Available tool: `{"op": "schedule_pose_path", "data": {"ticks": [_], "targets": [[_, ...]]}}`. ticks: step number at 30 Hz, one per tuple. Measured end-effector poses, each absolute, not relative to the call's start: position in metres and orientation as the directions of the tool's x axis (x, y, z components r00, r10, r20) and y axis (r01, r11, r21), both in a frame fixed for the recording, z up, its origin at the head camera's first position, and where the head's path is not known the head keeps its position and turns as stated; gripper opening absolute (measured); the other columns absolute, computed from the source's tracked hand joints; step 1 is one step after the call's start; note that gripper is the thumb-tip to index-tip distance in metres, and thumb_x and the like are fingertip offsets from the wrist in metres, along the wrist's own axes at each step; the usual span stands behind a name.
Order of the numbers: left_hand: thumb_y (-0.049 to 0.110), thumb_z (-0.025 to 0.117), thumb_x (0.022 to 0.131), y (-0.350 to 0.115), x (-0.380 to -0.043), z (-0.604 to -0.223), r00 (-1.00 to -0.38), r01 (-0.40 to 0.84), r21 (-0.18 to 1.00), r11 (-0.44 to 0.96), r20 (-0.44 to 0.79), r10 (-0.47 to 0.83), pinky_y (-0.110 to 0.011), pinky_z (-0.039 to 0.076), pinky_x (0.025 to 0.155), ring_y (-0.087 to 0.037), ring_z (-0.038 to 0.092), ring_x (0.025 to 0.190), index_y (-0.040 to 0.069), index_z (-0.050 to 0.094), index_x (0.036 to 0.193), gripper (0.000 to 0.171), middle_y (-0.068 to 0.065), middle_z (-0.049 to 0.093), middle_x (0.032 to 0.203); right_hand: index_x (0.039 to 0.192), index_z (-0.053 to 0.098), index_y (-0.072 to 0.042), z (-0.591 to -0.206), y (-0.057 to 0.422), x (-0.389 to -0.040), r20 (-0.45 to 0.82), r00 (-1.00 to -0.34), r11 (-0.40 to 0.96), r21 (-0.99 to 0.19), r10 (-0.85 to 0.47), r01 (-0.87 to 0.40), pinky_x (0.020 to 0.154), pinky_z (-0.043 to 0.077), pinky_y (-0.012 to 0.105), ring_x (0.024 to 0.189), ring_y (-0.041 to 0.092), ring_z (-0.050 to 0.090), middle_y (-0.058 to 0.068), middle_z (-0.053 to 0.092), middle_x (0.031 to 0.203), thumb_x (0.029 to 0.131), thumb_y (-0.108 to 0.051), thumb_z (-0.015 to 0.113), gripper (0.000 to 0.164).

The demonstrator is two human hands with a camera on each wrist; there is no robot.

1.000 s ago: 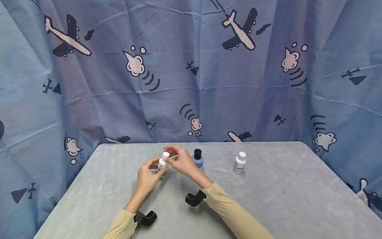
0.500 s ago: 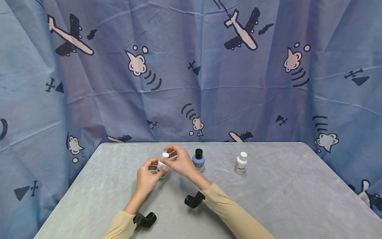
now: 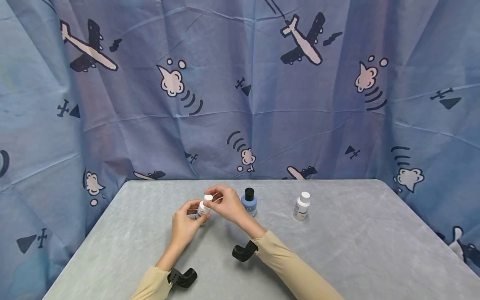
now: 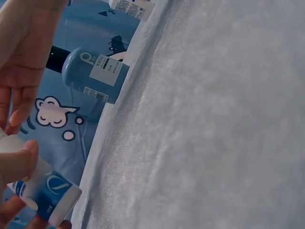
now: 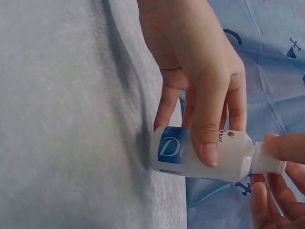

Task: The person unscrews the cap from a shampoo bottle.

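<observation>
My left hand (image 3: 183, 225) grips the body of a small white bottle (image 5: 233, 155) with a blue label. In the right wrist view its thumb lies across the front and its fingers go behind. The thumb and fingers of my right hand (image 3: 228, 205) pinch the white cap (image 5: 266, 164) at the bottle's top. The cap sits on the neck. In the head view the bottle stands nearly upright, leaning a little to the right. Just right of the right hand is a blue bottle (image 3: 249, 205) with a black cap (image 3: 249, 193).
Farther right on the grey table (image 3: 348, 233) stands another white bottle (image 3: 301, 207) with a white cap. A blue curtain (image 3: 210, 91) printed with aeroplanes hangs behind the table's back edge. Black wrist cameras (image 3: 182, 278) are strapped to both forearms.
The right thumb has swept leftward across the front of the cap, then slightly back right. The left hand keeps its hold on the bottle. The other bottles stay put.
</observation>
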State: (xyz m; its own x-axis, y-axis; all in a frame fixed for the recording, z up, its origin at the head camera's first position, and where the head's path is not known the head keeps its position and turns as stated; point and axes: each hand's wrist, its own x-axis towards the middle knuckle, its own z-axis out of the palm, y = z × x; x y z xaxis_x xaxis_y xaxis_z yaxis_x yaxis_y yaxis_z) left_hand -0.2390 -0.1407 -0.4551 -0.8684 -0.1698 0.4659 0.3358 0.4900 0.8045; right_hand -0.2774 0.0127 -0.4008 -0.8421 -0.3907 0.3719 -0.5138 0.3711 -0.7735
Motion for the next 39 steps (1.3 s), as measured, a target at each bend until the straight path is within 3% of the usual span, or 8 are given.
{"op": "schedule_pose_path", "data": {"ticks": [18,25,32,39], "targets": [[0.01,0.084,0.071,-0.1449,-0.2383,-0.4553,-0.897,0.34,0.829,0.443,0.428,-0.112,-0.041,0.057,0.076,-0.029,0.07,0.087,0.003,0.066,0.111,0.044,-0.015,0.071,0.104,0.112,0.068,-0.003,-0.3971,0.0147,-0.2778,0.359,-0.798,0.332,-0.768,-0.484,-0.547,0.082,0.055,0.021,0.099,0.024,0.068,0.014,0.07,0.111,0.087,0.002,0.064,0.026],[0.014,0.085,0.07,-0.1424,-0.2416,-0.4495,-0.896,0.3,0.822,0.484,0.417,-0.154,-0.042,0.057,0.074,-0.025,0.069,0.087,0.006,0.067,0.111,0.046,-0.012,0.072,0.102,0.128,0.055,-0.007,-0.3991,0.0127,-0.2804,0.429,-0.79,0.297,-0.76,-0.438,-0.577,0.086,0.055,0.03,0.104,0.025,0.065,0.014,0.063,0.125,0.086,-0.006,0.069,0.044],[0.016,0.087,0.068,-0.1401,-0.2425,-0.4472,-0.884,0.297,0.814,0.5,0.432,-0.179,-0.045,0.055,0.076,-0.026,0.069,0.086,0.008,0.069,0.107,0.044,-0.011,0.073,0.098,0.118,0.06,-0.009,-0.3983,0.0097,-0.2794,0.443,-0.829,0.384,-0.739,-0.341,-0.553,0.076,0.056,0.028,0.089,0.021,0.067,0.009,0.066,0.105,0.083,-0.023,0.075,0.041],[0.016,0.088,0.066,-0.1411,-0.2444,-0.4471,-0.87,0.301,0.799,0.52,0.453,-0.192,-0.046,0.054,0.076,-0.026,0.069,0.085,0.009,0.069,0.104,0.043,-0.011,0.074,0.094,0.104,0.066,-0.008,-0.4007,0.007,-0.2799,0.44,-0.841,0.439,-0.718,-0.314,-0.54,0.068,0.051,0.02,0.081,0.018,0.065,0.007,0.064,0.098,0.082,-0.026,0.076,0.03]]}}
